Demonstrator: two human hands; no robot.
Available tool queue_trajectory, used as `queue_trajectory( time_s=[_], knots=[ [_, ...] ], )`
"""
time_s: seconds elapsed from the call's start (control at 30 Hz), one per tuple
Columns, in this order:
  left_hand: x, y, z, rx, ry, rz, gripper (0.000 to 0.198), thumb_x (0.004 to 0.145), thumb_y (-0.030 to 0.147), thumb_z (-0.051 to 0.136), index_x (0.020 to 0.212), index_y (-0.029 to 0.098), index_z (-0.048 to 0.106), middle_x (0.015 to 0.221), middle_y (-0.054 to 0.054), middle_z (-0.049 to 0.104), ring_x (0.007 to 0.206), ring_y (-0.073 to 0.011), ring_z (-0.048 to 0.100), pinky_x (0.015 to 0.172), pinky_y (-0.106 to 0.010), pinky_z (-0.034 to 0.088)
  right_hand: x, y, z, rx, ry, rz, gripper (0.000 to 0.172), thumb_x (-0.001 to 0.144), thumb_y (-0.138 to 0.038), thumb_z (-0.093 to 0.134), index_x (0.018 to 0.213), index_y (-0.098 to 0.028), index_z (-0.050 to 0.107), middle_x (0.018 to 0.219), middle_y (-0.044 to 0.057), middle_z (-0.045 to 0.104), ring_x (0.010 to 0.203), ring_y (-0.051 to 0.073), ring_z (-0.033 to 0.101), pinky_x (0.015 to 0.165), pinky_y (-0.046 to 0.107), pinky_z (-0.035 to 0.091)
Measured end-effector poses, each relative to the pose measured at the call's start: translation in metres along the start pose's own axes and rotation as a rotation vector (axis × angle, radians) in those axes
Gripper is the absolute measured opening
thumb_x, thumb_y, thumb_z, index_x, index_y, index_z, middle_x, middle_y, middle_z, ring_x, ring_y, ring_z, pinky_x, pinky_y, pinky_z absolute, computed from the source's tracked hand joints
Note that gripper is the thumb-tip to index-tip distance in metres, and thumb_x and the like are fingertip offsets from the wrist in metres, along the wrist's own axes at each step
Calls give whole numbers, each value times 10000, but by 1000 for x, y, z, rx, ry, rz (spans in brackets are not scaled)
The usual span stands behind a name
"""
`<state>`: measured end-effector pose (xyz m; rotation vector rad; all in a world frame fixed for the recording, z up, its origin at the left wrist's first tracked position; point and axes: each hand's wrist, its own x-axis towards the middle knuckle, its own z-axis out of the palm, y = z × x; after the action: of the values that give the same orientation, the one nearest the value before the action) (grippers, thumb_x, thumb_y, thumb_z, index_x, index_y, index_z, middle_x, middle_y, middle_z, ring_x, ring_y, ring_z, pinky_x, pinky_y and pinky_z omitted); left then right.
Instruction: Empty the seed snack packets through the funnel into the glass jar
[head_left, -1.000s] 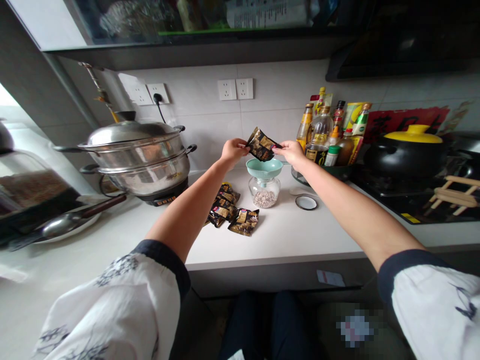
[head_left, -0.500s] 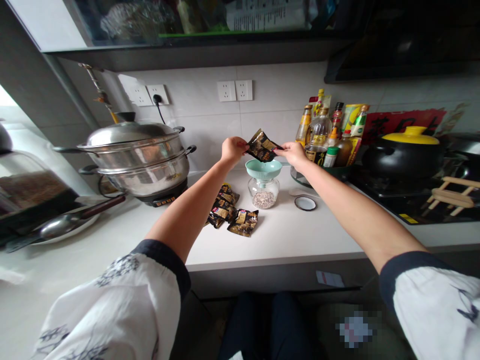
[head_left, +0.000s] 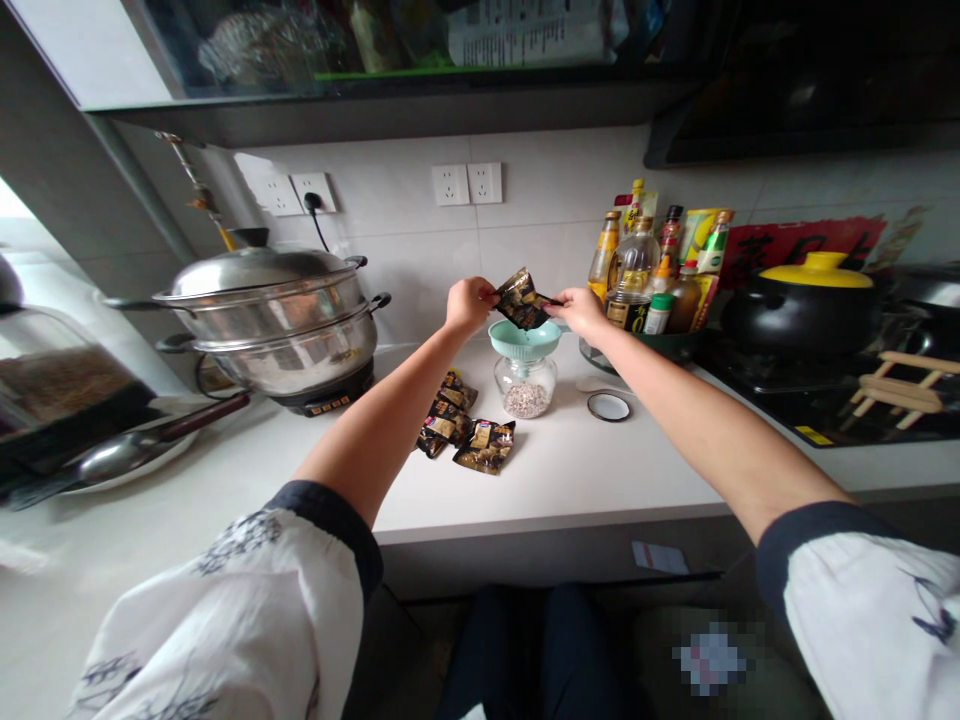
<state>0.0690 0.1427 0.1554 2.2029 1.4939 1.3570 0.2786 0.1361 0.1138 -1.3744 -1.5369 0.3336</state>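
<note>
Both my hands hold one small black-and-gold packet [head_left: 523,298] above a pale green funnel [head_left: 525,340]. My left hand [head_left: 468,302] pinches its left edge and my right hand [head_left: 576,308] pinches its right edge. The funnel sits in the mouth of a small glass jar [head_left: 525,385] with pale grains at its bottom, standing on the white counter [head_left: 570,470]. Several more packets of the same kind [head_left: 465,428] lie in a loose pile on the counter left of the jar. A round jar lid [head_left: 608,406] lies to the jar's right.
A steel steamer pot [head_left: 262,320] stands on a hotplate at the left, with a large ladle [head_left: 135,450] on a plate nearer the edge. Sauce bottles [head_left: 652,270] cluster at the back right. A black pot with a yellow lid [head_left: 810,300] sits on the stove.
The packet has dropped slightly toward the funnel and my hands have drawn a little closer together. The rest of the counter is unchanged.
</note>
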Motion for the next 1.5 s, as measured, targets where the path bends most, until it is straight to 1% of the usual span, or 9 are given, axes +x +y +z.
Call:
queue_trajectory(
  time_s=[0.1, 0.23, 0.4, 0.67, 0.8, 1.1, 1.27, 1.37, 1.5],
  knots=[
    [-2, 2, 1, -24, -13, -9, 106, 710, 192, 613, 770, 152, 690, 650, -24, 676, 637, -148, 620, 660, -251, 474, -2, -9, -3, -86, -6, -10, 271, 620, -350, 741, 814, -174, 670, 787, 17, 693, 758, 176, 630, 737, 293, 484],
    [-4, 6, 4, -53, -13, -7, 89, 719, 184, 608, 758, 147, 679, 643, -25, 675, 627, -143, 619, 667, -253, 476, -2, -19, -5, -105, -67, -100, 439, 518, -322, 805, 916, -192, 675, 925, 7, 703, 865, 192, 627, 807, 309, 475],
    [-3, 9, 8, -167, -24, -11, 104, 729, 174, 605, 797, 136, 674, 720, -36, 697, 631, -133, 639, 667, -245, 482, 1, -31, -3, -118, -186, -77, 411, 524, -326, 818, 881, -165, 694, 844, 22, 710, 826, 201, 639, 768, 296, 480],
    [-10, -1, 7, -181, 32, -2, 278, 764, 300, 631, 982, 135, 676, 943, -88, 727, 750, -141, 666, 704, -230, 496, 6, -37, -1, -232, -112, -99, 324, 550, -368, 827, 736, -150, 677, 709, 52, 692, 762, 220, 647, 747, 305, 486],
    [-18, -4, 7, -101, 44, 7, 265, 783, 323, 624, 966, 143, 689, 960, -91, 730, 864, -158, 671, 773, -224, 485, 11, -35, 3, -266, -98, -126, 319, 531, -384, 842, 676, -164, 661, 707, 75, 688, 833, 258, 653, 767, 312, 480],
    [-24, -8, 14, -87, 7, -19, 247, 776, 309, 619, 959, 158, 689, 944, -75, 735, 896, -175, 670, 815, -238, 478, 9, -37, 4, -193, -101, -46, 247, 564, -241, 817, 726, -148, 656, 731, 36, 685, 755, 205, 644, 785, 330, 502],
    [-21, -5, 21, -279, -2, -96, 449, 680, 268, 714, 1102, 142, 625, 925, -86, 738, 866, -186, 680, 794, -268, 498, 7, -37, 6, -42, -78, -30, 333, 512, -204, 836, 789, -130, 667, 791, 33, 702, 787, 193, 647, 818, 342, 515],
    [-17, -3, 28, -372, 2, -128, 345, 664, 206, 704, 997, 131, 650, 890, -79, 737, 838, -185, 680, 750, -259, 501, 3, -40, 4, 32, -95, -6, 310, 530, -170, 822, 795, -119, 669, 829, 54, 715, 799, 193, 657, 826, 344, 518],
    [-11, 0, 34, -424, 36, -141, 126, 648, 146, 674, 768, 135, 637, 792, -44, 719, 775, -168, 663, 711, -248, 491, -3, -44, 1, 210, -250, -7, 327, 533, -178, 824, 820, -118, 680, 860, 64, 728, 790, 179, 664, 809, 326, 533]
  ],
)
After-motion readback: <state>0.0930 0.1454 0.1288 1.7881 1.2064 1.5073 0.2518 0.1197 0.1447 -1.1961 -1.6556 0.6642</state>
